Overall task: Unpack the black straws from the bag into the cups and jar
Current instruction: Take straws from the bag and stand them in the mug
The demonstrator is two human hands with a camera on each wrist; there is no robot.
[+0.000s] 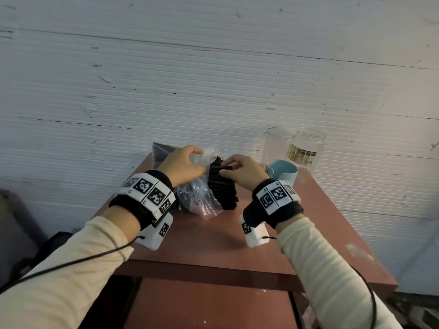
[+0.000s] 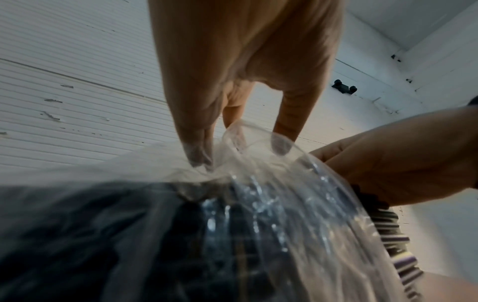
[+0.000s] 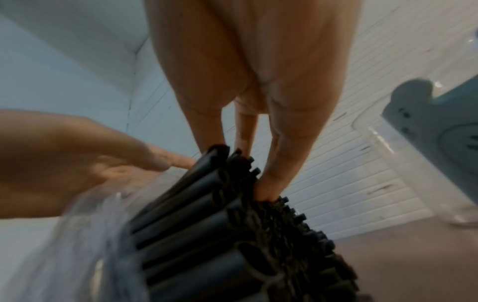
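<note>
A clear plastic bag [image 1: 202, 195] lies crumpled in the middle of the reddish table [image 1: 213, 238]. My left hand [image 1: 187, 162] pinches its upper edge [image 2: 232, 139]. A thick bundle of black straws [image 1: 222, 186] stands out of the bag to its right. My right hand [image 1: 240, 169] grips the top ends of the straws [image 3: 232, 183] between thumb and fingers. A light blue cup [image 1: 283, 173], a clear plastic cup [image 1: 276, 144] and a clear labelled jar [image 1: 307, 148] stand at the table's far right corner.
A dark flat object [image 1: 161, 150] leans against the white ribbed wall [image 1: 213, 79] behind the bag. A lower reddish shelf [image 1: 213, 305] shows under the table's front edge. Cables run from both wrist bands along my sleeves.
</note>
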